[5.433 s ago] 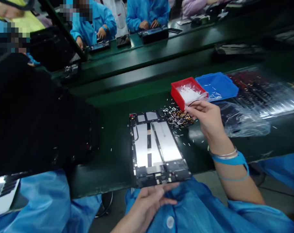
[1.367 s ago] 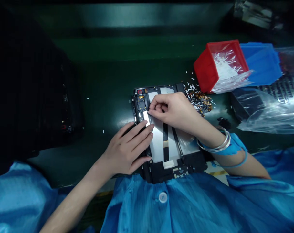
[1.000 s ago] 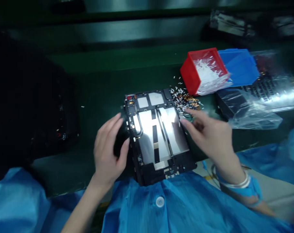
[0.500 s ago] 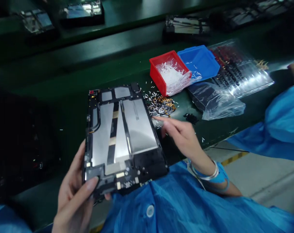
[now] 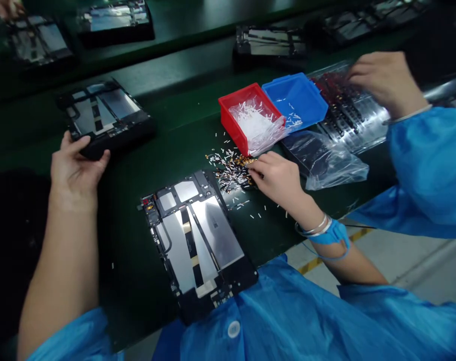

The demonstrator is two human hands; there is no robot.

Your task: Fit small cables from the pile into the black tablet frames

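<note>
Head view: two opened devices now show on the near bench (image 5: 126,225); half a second ago just one did, held in the left hand.
Left hand (image 5: 79,165): has gone forward, fingers at the near corner of the far device (image 5: 103,110); whether they clasp it or merely push, I cannot tell.
Near device (image 5: 198,245): lies face up at the bench edge, untouched by either hand.
Right hand (image 5: 276,178): fingertips drawn together at the pile (image 5: 231,175), by its gold-coloured bits; any piece between them is hidden.
Red bin (image 5: 233,128): behind the pile, blue bin (image 5: 306,98) beside it.
Co-worker's hand (image 5: 382,80): further into view, above the leads.
Upshot: attention seems split, one hand handling a device, the other at the small parts.
</note>
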